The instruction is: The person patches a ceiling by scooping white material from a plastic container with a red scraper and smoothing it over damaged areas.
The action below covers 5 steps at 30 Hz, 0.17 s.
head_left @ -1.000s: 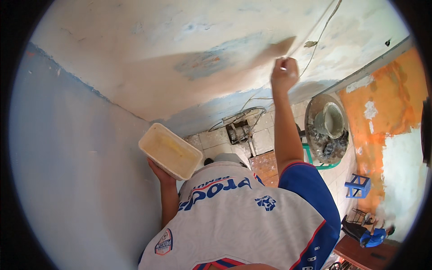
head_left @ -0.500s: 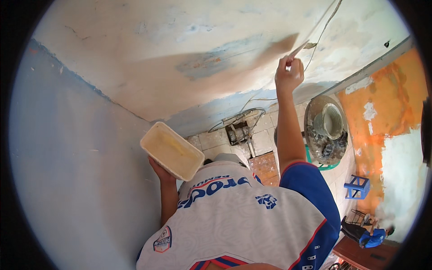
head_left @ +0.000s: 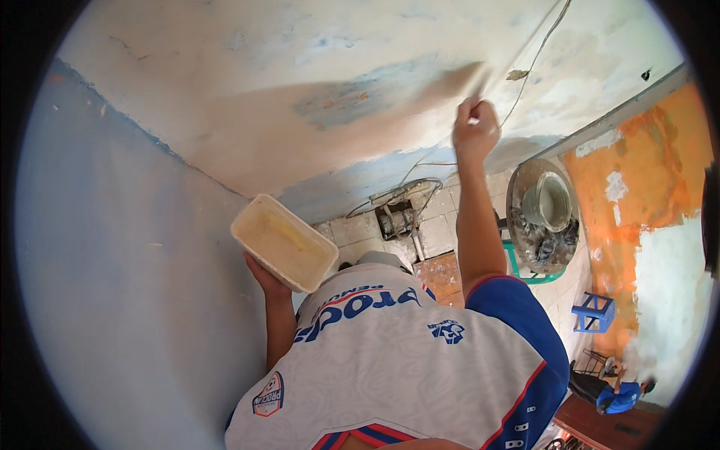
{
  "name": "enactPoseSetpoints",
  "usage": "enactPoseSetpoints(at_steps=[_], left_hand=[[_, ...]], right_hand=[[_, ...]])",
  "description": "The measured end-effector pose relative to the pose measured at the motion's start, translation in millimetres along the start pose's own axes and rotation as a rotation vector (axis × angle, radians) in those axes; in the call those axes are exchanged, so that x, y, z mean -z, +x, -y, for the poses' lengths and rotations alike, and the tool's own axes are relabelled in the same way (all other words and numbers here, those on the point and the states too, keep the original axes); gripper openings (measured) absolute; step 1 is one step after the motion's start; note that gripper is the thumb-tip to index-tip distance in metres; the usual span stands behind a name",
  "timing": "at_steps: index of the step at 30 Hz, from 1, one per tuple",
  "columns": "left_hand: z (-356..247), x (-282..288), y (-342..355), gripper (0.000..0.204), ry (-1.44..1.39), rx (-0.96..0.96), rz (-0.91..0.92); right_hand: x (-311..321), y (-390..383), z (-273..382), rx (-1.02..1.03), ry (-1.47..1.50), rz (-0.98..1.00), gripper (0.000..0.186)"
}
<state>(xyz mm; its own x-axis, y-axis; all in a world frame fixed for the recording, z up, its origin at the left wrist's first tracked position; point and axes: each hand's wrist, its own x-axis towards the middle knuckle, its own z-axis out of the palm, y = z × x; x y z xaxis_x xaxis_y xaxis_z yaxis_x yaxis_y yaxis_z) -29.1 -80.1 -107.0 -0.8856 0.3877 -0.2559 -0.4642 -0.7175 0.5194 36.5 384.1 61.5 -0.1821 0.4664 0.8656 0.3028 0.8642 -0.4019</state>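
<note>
My left hand [head_left: 268, 281] supports a white rectangular plastic tub [head_left: 283, 244] from its outer side, with the palm and most fingers hidden below. Yellowish residue marks the tub's inside. My right hand [head_left: 476, 129] is raised to the patchy cream wall [head_left: 315, 142], closed round a thin, pale flat tool [head_left: 480, 84]. Motion smears that tool; it resembles a scraper seen nearly edge-on. Its tip is near the wall, but contact cannot be made out. Bluish patches and a dark shadow lie on the wall to its left.
A thin cable [head_left: 541, 45] runs down the wall past a small hole [head_left: 517, 75]. Below, a pump [head_left: 399, 221] sits in a floor recess. At right are a bucket [head_left: 553, 202] on a round dirty tray, a blue stool [head_left: 596, 313] and a seated person [head_left: 622, 396].
My right hand and its tool have shifted slightly left and down, away from the wall's small hole. The tub in my left hand has moved up and left a little.
</note>
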Motion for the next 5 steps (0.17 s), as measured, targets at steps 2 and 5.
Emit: enactPoseSetpoints(at_steps=[2,5], left_hand=[[3,-1,-3,0.072,0.007,0.017,-0.013],[6,4,4,0.075,0.014,0.057,0.051]], right_hand=[[-15,15,-14,0.106,-0.064,-0.031,0.008],[-80,-52,6,0.375,0.099,0.223,0.015]])
